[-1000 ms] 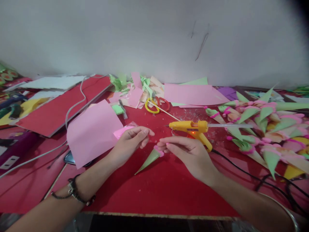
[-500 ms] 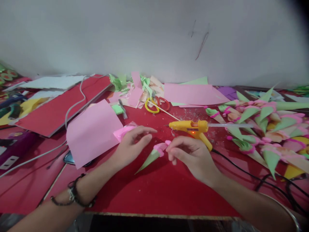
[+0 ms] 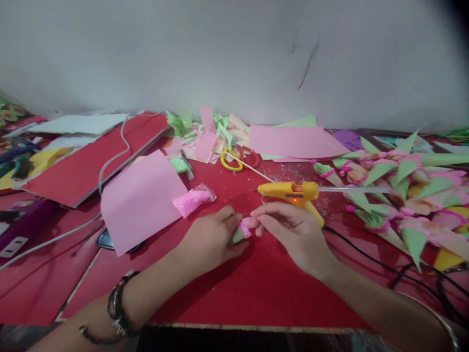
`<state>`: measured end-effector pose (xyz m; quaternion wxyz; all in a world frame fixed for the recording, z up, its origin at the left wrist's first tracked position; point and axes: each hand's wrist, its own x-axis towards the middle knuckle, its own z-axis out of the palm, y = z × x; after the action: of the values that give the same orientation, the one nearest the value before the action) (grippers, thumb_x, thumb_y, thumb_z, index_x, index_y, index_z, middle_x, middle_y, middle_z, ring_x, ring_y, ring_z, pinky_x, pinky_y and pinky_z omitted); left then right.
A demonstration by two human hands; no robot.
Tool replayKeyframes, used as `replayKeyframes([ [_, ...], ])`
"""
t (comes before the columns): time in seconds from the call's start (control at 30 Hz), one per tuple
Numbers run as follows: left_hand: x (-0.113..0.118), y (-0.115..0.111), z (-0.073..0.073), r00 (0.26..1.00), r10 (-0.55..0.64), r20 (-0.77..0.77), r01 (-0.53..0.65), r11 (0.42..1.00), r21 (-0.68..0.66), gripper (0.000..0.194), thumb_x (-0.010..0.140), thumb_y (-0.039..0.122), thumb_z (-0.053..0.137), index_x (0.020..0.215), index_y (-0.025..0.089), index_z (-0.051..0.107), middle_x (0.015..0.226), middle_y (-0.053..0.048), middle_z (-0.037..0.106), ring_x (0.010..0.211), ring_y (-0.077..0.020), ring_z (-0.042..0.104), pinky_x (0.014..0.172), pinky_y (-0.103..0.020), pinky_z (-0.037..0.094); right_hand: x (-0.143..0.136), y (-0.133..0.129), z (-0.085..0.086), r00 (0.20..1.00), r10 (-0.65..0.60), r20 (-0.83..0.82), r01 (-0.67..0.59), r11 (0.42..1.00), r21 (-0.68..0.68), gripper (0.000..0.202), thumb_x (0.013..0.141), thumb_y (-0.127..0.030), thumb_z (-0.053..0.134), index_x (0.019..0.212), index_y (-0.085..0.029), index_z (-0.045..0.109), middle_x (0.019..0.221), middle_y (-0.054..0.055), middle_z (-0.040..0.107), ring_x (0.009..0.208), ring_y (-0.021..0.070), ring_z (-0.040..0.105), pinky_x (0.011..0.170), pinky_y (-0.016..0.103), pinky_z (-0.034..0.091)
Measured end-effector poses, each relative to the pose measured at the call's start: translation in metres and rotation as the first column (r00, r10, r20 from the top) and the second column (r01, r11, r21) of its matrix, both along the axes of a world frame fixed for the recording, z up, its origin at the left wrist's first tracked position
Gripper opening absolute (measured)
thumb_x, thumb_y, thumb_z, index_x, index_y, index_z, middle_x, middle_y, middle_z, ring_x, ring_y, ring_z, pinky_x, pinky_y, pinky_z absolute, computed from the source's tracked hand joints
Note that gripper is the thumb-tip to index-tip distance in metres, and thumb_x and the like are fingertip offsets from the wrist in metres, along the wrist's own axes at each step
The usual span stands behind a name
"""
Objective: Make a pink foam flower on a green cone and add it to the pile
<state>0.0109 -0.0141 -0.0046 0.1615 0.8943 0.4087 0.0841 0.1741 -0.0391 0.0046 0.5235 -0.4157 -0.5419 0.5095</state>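
Note:
My left hand is closed over a small green paper cone with a pink clay trim, hiding most of the cone. At the cone's pink end, the thumb and fingers of my right hand are pinched together; whatever lies between them is too small to make out. Just behind my right hand lies a yellow glue gun with a lit orange light and a clear glue stick in its back. A plastic bag of pink clay rests beyond my left hand.
Many similar paper cones are heaped at the right. Pink paper sheets lie left, partly over a phone. Scissors, a thin stick and paper scraps sit toward the wall. A black cord runs off right.
My left hand has come down and to the right and closed over the paper cone, uncovering the bag of pink clay. My right hand stays nearly in place, still pinched.

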Motion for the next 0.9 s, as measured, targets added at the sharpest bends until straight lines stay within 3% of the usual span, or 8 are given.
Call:
replayKeyframes([
  [0.2,-0.005,0.007,0.007,0.94,0.119,0.321,-0.027,0.961,-0.276,0.019,0.078,0.03,0.048,0.082,0.015,0.058,0.077,-0.002,0.057,0.07,-0.0132,0.052,0.063,-0.025,0.04,0.001,-0.001,0.004,1.0,-0.013,0.025,0.013,1.0,0.017,0.011,0.074,-0.013,0.057,0.079,-0.019,0.065,0.075,0.0,0.069,0.066,0.0091,0.064,0.065,0.019,0.053],
  [0.4,-0.009,0.012,0.008,0.765,0.298,0.571,0.187,0.746,-0.64,0.027,0.077,0.033,0.053,0.099,0.017,0.056,0.1,-0.003,0.06,0.096,-0.0167,0.054,0.082,-0.027,0.042,0.003,-0.003,0.005,0.999,-0.003,0.035,-0.001,0.995,0.102,0.009,0.065,-0.011,0.065,0.067,-0.019,0.064,0.056,-0.005,0.061,0.045,0.004,0.054,0.044,0.012,0.046],
  [0.53,-0.01,0.012,0.006,0.717,0.356,0.599,0.238,0.683,-0.691,0.025,0.076,0.033,0.056,0.094,0.017,0.057,0.101,-0.004,0.06,0.093,-0.0175,0.056,0.079,-0.028,0.044,0.002,-0.002,0.004,0.999,-0.041,0.026,0.039,0.996,0.084,0.013,0.067,-0.01,0.064,0.074,-0.021,0.065,0.068,-0.003,0.066,0.056,0.007,0.06,0.055,0.016,0.052],
  [0.7,-0.012,0.012,0.003,0.696,0.352,0.626,0.285,0.664,-0.691,0.024,0.076,0.034,0.056,0.093,0.019,0.057,0.097,-0.003,0.06,0.09,-0.0165,0.056,0.079,-0.03,0.044,0.002,-0.001,0.003,0.999,-0.031,0.038,0.03,0.999,0.031,0.009,0.07,-0.015,0.062,0.076,-0.021,0.065,0.064,-0.003,0.066,0.054,0.0092,0.061,0.053,0.02,0.054],
  [0.9,-0.012,0.009,0.005,0.712,0.324,0.623,0.306,0.656,-0.69,0.028,0.075,0.037,0.056,0.096,0.019,0.057,0.097,-0.004,0.058,0.088,-0.0164,0.055,0.076,-0.028,0.044,0.002,-0.002,0.002,0.998,-0.007,0.06,0.002,0.997,0.079,0.009,0.069,-0.015,0.064,0.075,-0.021,0.065,0.071,-0.002,0.065,0.061,0.009,0.061,0.058,0.02,0.052],
])
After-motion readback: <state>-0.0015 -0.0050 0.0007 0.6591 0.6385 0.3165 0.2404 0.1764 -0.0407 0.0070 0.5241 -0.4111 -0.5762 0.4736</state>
